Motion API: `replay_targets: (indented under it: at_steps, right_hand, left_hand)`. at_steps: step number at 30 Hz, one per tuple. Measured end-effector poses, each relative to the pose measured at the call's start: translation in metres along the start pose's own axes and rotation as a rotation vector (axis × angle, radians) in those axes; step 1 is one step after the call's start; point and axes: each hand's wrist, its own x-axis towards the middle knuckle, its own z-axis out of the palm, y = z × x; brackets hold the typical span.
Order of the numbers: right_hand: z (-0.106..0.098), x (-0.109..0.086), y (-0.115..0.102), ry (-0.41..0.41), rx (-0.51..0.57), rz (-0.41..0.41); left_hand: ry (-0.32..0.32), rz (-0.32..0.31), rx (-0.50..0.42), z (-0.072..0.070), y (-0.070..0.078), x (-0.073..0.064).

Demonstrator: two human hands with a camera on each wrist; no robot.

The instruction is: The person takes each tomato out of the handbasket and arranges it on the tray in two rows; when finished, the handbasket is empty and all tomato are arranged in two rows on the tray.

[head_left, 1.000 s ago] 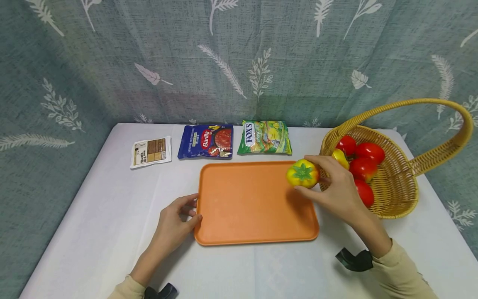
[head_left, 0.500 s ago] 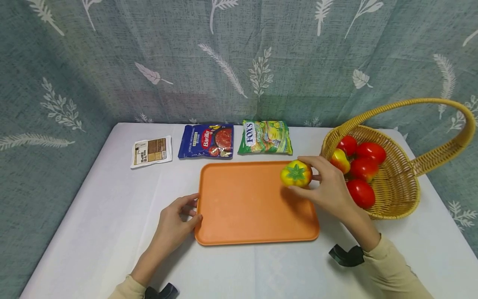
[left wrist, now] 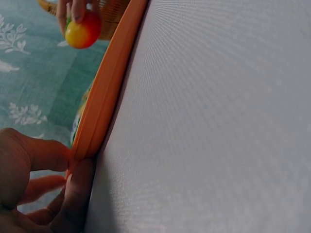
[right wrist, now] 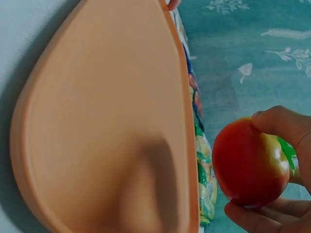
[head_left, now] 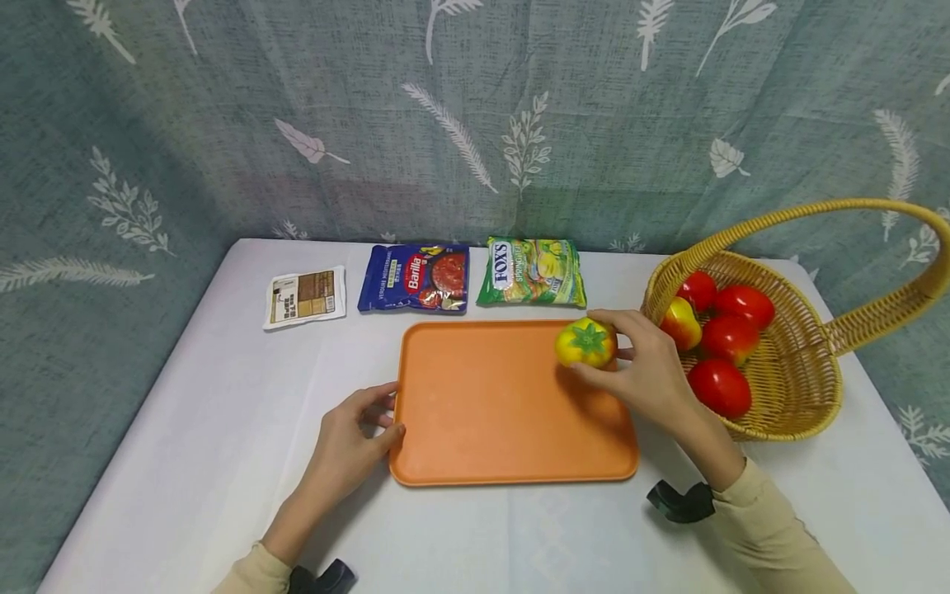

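My right hand (head_left: 653, 367) holds a yellow-and-red tomato (head_left: 584, 343) with a green star-shaped leaf top between thumb and fingers. It hangs above the right back part of an orange tray (head_left: 505, 404), casting a shadow on it. The right wrist view shows the red side of the tomato (right wrist: 248, 165), apart from the tray (right wrist: 97, 107). At the tray's left edge, my left hand (head_left: 349, 441) pinches the rim. In the left wrist view, the left thumb and fingers meet on the tray's edge (left wrist: 104, 92).
A wicker basket (head_left: 805, 388) with a tall handle stands right of the tray, holding several red fruits (head_left: 720, 388) and a yellow-red one (head_left: 680, 323). Behind the tray lie a green Fox's bag (head_left: 533, 272), a blue Barilla pouch (head_left: 416, 278) and a small white-brown packet (head_left: 306, 298).
My right hand has carried the tomato a little leftward, away from the basket and further over the tray. The left hand stays at the tray's rim.
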Motion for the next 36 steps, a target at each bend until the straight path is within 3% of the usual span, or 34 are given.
replay_targets:
  at_steps: [20, 36]
  right_hand:
    - [0.018, 0.012, 0.016, -0.022, -0.034, 0.052]
    - [0.027, 0.014, 0.022, -0.122, -0.017, 0.156]
  left_hand:
    - [0.001, -0.003, -0.005, -0.001, 0.000, 0.001]
    - [0.010, 0.009, -0.009, -0.001, -0.002, 0.000]
